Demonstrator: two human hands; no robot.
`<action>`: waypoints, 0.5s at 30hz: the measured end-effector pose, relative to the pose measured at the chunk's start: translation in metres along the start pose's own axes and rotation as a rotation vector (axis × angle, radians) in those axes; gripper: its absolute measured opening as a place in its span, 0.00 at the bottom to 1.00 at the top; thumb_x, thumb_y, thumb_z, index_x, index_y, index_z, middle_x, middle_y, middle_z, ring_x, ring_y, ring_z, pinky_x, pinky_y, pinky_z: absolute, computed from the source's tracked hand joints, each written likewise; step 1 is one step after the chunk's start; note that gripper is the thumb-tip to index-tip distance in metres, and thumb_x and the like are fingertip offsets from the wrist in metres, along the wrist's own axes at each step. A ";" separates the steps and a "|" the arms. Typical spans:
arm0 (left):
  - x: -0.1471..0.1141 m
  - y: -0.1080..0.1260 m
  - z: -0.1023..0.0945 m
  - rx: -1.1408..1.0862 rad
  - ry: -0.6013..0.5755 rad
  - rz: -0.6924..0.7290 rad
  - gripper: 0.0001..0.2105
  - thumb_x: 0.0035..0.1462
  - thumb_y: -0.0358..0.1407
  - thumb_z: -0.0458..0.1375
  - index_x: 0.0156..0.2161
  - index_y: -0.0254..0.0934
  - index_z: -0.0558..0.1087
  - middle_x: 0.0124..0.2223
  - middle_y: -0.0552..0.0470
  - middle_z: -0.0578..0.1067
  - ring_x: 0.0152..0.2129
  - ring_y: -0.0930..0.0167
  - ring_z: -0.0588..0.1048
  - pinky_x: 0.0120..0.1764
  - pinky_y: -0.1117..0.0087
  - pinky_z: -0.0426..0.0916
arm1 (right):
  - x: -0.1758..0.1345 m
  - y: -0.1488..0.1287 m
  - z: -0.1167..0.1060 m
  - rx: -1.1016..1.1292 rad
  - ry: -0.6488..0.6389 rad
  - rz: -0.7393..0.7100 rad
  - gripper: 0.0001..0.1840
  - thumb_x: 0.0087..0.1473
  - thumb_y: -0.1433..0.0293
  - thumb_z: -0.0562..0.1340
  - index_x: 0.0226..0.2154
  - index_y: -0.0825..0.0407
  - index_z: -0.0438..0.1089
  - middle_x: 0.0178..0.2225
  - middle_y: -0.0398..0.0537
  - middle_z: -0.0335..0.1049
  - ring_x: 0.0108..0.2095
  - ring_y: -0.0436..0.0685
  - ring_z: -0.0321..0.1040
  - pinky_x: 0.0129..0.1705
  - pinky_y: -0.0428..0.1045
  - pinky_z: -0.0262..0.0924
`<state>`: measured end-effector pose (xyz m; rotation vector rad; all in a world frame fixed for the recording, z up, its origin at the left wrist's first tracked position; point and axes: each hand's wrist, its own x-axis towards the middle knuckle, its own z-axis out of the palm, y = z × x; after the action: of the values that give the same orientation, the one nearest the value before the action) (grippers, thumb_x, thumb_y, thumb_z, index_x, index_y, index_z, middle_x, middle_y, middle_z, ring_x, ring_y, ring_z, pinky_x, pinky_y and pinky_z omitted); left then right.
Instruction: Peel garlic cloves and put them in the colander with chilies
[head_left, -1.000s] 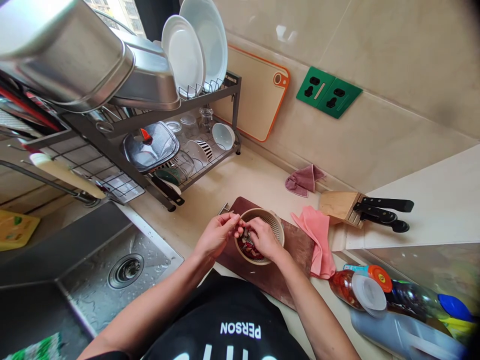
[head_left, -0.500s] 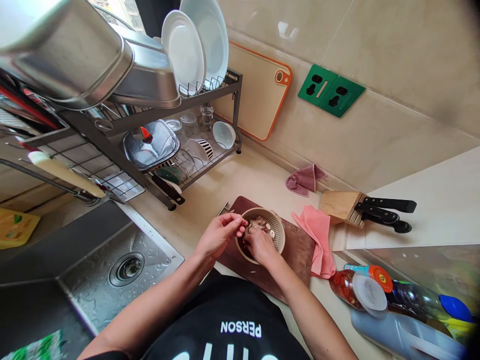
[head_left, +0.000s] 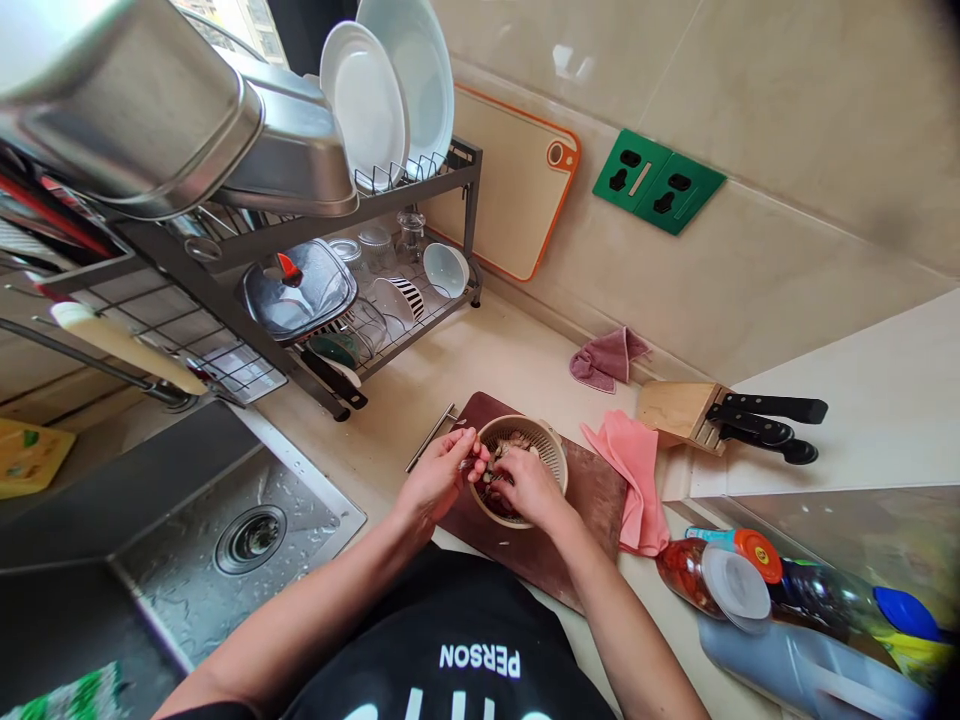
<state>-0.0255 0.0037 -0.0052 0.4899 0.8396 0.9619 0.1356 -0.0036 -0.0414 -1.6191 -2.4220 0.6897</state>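
Note:
A round beige colander stands on the dark brown cutting board. Inside it lie brownish pieces of food with a few pale bits, too small to name. My left hand is at the colander's left rim, thumb and fingers pinched on a small dark thing I cannot make out. Over the colander, my right hand reaches in from the right with its fingers curled down among the food. Its fingertips are partly hidden. Left of the board, a slim metal-handled tool lies on the counter.
Right of the board are a pink cloth, a knife block, a jar of red contents and several bottles. A mauve cloth lies by the wall. At left are the sink and a loaded dish rack.
My left hand has shifted slightly left and down, with the small dark thing now showing in its fingers. My right hand has lifted a little and drawn slightly right from the food.

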 end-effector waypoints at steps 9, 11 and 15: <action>0.000 -0.002 -0.001 -0.062 0.002 -0.011 0.16 0.46 0.43 0.64 0.24 0.32 0.65 0.24 0.52 0.71 0.17 0.79 0.65 0.21 0.79 0.57 | 0.005 -0.002 -0.009 0.126 0.080 0.043 0.06 0.50 0.74 0.61 0.25 0.51 0.73 0.27 0.45 0.68 0.29 0.53 0.65 0.32 0.47 0.56; 0.001 -0.005 0.001 -0.081 0.008 -0.033 0.16 0.46 0.43 0.64 0.24 0.32 0.65 0.24 0.52 0.71 0.18 0.79 0.65 0.20 0.79 0.57 | 0.005 -0.003 -0.028 0.270 0.206 0.049 0.06 0.51 0.73 0.61 0.26 0.52 0.72 0.26 0.44 0.67 0.26 0.51 0.63 0.30 0.46 0.56; 0.004 -0.014 0.010 -0.083 0.034 -0.091 0.15 0.46 0.43 0.63 0.25 0.33 0.66 0.22 0.55 0.69 0.18 0.78 0.66 0.21 0.79 0.59 | 0.002 -0.026 -0.055 0.406 0.266 -0.029 0.06 0.53 0.71 0.60 0.27 0.51 0.72 0.26 0.42 0.66 0.25 0.50 0.62 0.29 0.46 0.56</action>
<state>-0.0086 0.0003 -0.0109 0.3617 0.8416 0.9195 0.1334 0.0063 0.0183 -1.4066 -1.9615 0.8353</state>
